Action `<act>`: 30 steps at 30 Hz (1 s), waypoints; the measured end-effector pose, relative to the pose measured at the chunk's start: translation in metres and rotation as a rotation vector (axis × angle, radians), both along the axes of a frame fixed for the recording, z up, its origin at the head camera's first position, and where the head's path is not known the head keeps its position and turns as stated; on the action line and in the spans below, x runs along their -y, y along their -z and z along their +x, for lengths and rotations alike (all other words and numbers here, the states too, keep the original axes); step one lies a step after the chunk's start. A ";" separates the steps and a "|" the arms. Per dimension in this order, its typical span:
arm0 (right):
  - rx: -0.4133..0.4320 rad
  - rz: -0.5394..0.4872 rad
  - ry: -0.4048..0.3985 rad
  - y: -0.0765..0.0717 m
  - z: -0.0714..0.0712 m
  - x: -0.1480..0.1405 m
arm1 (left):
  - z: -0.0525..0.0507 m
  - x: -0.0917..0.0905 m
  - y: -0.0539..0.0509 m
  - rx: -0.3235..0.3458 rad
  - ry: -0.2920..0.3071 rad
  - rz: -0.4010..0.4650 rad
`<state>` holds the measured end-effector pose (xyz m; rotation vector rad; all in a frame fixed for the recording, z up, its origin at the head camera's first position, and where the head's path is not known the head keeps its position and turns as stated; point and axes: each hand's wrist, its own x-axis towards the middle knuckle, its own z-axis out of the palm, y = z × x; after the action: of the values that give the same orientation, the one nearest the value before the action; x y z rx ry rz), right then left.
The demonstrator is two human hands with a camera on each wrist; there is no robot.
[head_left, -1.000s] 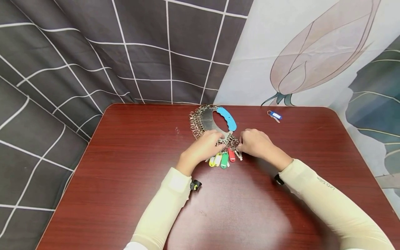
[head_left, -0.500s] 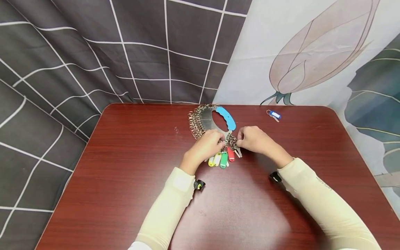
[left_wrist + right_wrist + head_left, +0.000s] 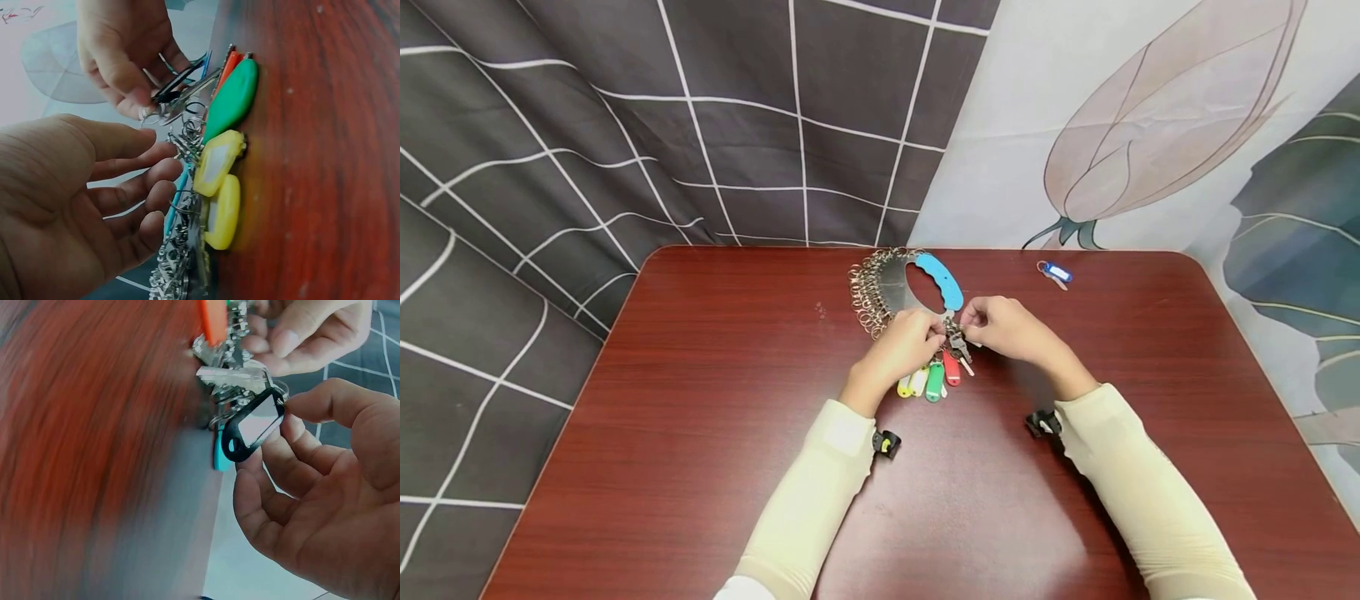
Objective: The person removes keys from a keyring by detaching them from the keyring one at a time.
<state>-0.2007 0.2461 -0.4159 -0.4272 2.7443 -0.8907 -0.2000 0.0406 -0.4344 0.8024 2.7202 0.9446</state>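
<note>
A round metal key holder with a blue handle (image 3: 942, 279) and many small rings lies near the table's back edge. My left hand (image 3: 904, 337) is at its front edge, thumb and forefinger bent at the small rings and chains; its grip is partly hidden. My right hand (image 3: 1007, 325) pinches the ring of a black key tag (image 3: 256, 425) with a silver key (image 3: 231, 377), close beside the left fingertips. Below the hands hang a red key tag (image 3: 952, 368), a green key tag (image 3: 935, 382) and two yellow key tags (image 3: 219, 164).
A blue key tag (image 3: 1057, 272) with a key lies apart at the back right of the dark red table (image 3: 715, 400). Behind the table hang a grey checked curtain (image 3: 745, 142) and a pale flower-patterned cloth (image 3: 992, 158).
My right hand has moved slightly up and left, towards the left hand, with the black key tag. My left fingers have shifted a little right along the holder's front edge.
</note>
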 end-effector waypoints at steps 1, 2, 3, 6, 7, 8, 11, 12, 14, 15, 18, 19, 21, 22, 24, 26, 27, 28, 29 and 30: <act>0.004 -0.016 0.000 0.000 0.000 0.000 | 0.000 0.000 0.001 0.001 -0.009 0.001; 0.007 -0.029 0.000 0.001 0.000 0.000 | 0.000 0.000 0.002 0.003 -0.018 0.003; 0.011 -0.042 0.002 0.002 0.000 0.000 | 0.000 -0.001 0.002 0.004 -0.025 0.005; 0.018 -0.075 0.011 0.005 0.001 0.000 | 0.000 -0.002 0.005 0.013 -0.040 0.017; 0.018 -0.085 0.015 0.006 0.002 0.000 | 0.000 -0.002 0.005 0.018 -0.046 0.023; 0.020 -0.094 0.019 0.007 0.002 0.000 | 0.000 -0.003 0.005 0.030 -0.054 0.034; 0.022 -0.118 0.026 0.009 0.003 0.000 | 0.001 -0.005 0.005 0.060 -0.090 0.078; 0.023 -0.123 0.027 0.009 0.003 0.000 | 0.001 -0.006 0.005 0.069 -0.107 0.091; 0.025 -0.130 0.028 0.009 0.003 0.000 | 0.002 -0.007 0.004 0.092 -0.135 0.117; 0.025 -0.130 0.025 0.010 0.003 0.000 | 0.002 -0.008 0.004 0.100 -0.144 0.128; 0.034 -0.134 0.027 0.010 0.002 0.001 | 0.003 -0.009 0.003 0.120 -0.173 0.143; 0.038 -0.136 0.029 0.011 0.002 0.001 | 0.003 -0.010 0.003 0.123 -0.181 0.150; 0.041 -0.137 0.032 0.011 0.002 0.002 | 0.003 -0.010 0.003 0.130 -0.197 0.166; 0.045 -0.138 0.035 0.011 0.002 0.003 | 0.003 -0.009 0.003 0.135 -0.207 0.175; 0.043 -0.134 0.043 0.010 0.003 0.004 | 0.002 -0.009 0.004 0.158 -0.226 0.197; 0.039 -0.126 0.046 0.010 0.003 0.006 | 0.002 -0.009 0.004 0.195 -0.242 0.217; 0.039 -0.122 0.048 0.009 0.003 0.007 | 0.002 -0.009 0.004 0.212 -0.249 0.225; 0.039 -0.117 0.055 0.009 0.003 0.008 | 0.002 -0.008 0.004 0.230 -0.254 0.236; 0.036 -0.108 0.060 0.008 0.004 0.009 | 0.002 -0.008 0.003 0.248 -0.258 0.250; 0.033 -0.102 0.064 0.008 0.004 0.009 | 0.002 -0.008 0.003 0.270 -0.262 0.269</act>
<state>-0.1969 0.2369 -0.4240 -0.3418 2.7051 -1.0468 -0.1983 0.0486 -0.4373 0.3237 2.5313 1.3841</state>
